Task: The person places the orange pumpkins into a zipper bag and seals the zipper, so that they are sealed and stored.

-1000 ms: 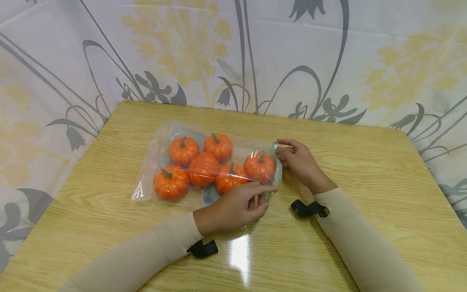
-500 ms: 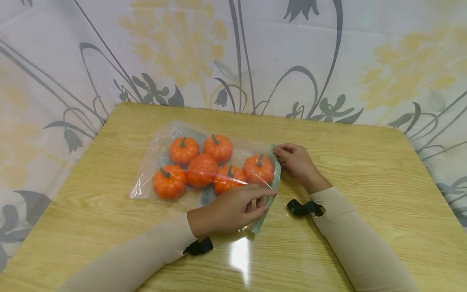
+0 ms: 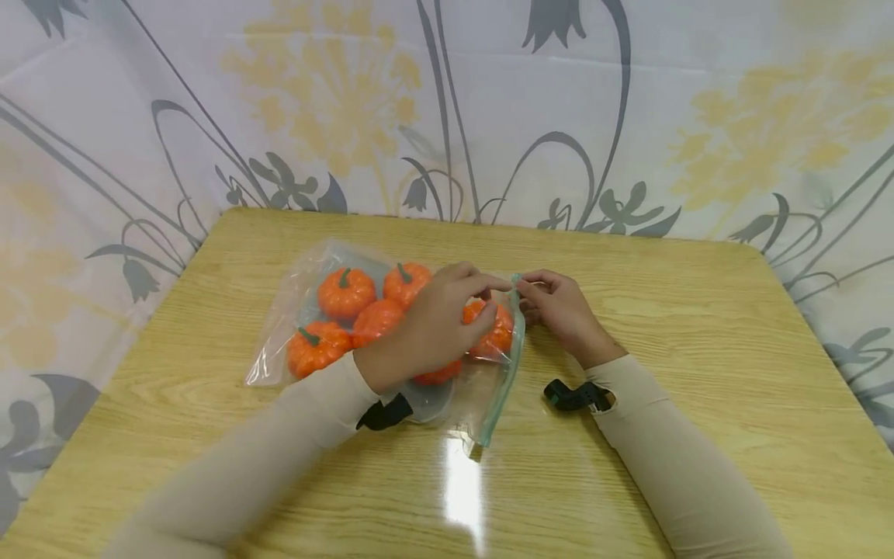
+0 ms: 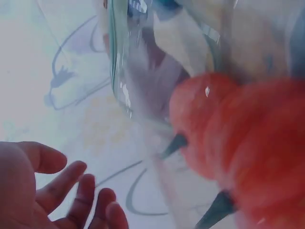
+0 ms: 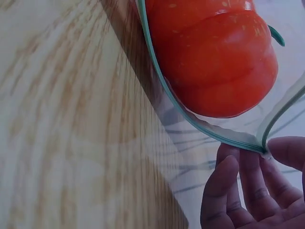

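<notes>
A clear zip bag lies on the table with several small orange pumpkins with green stems inside. Its green zip strip runs along the right-hand end. My right hand pinches the strip's far corner; the right wrist view has the fingertips at that corner, where the two strip edges meet. Over the bag reaches my left hand, index finger pointing to the same corner, and it hides part of the pumpkins. In the left wrist view its fingers are loosely bent with nothing between them.
The bag rests on a light wood-grain table. A floral cloth hangs behind the table's back edge. Each wrist wears a black camera mount, such as the right one. Light glares off the tabletop near the bag's front corner.
My left hand has moved from the middle of the zip strip away to its far corner, uncovering the strip's near end. The right hand keeps hold of the far corner.
</notes>
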Demonstrator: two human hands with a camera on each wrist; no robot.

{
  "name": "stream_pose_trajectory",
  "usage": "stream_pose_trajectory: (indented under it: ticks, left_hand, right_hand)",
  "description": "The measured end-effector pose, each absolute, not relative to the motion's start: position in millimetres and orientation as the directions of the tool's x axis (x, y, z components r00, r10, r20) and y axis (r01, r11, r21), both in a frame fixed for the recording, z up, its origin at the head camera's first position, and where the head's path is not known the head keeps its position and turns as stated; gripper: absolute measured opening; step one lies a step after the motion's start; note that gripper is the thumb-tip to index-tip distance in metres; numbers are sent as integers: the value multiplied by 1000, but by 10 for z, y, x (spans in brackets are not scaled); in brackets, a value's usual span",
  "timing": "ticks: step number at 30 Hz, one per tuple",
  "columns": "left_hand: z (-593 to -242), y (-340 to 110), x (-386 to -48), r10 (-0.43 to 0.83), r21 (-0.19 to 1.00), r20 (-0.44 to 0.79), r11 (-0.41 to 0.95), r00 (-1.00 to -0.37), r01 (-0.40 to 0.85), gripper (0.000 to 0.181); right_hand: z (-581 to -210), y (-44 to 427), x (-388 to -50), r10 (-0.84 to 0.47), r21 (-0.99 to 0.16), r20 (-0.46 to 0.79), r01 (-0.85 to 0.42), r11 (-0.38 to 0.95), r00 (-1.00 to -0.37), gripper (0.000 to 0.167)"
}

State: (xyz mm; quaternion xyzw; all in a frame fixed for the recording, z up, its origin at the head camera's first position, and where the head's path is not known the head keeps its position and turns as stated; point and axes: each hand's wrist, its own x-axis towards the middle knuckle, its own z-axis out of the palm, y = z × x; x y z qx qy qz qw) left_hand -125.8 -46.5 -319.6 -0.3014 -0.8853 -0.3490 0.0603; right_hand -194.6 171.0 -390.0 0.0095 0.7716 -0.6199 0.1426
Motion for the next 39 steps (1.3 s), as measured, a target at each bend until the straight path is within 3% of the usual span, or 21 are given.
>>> stream_pose_trajectory:
  ticks: [8, 14, 24, 39]
  left_hand:
    - [-3028, -409, -1632, 515, 432, 148, 734, -844, 524, 33]
    - [-3037, -356, -1871, 505, 425, 3, 781, -863, 459, 34]
    - [-3127, -290, -2083, 526, 380, -136, 810, -839, 446, 36]
    - [-3182, -248, -2108, 530, 390, -135, 805, -837, 447, 23]
  right_hand:
    - [-3859, 1688, -1927, -170, -962, -183, 140, 235, -968, 36]
    - [-3884, 1666, -1918, -184, -974, -143, 106, 200, -972, 34]
    - [-3858, 1635, -1888, -193, -979, -100, 62, 192, -976, 30]
    - [-3836, 1629, -1876, -215, -979, -55, 11, 202, -975, 31]
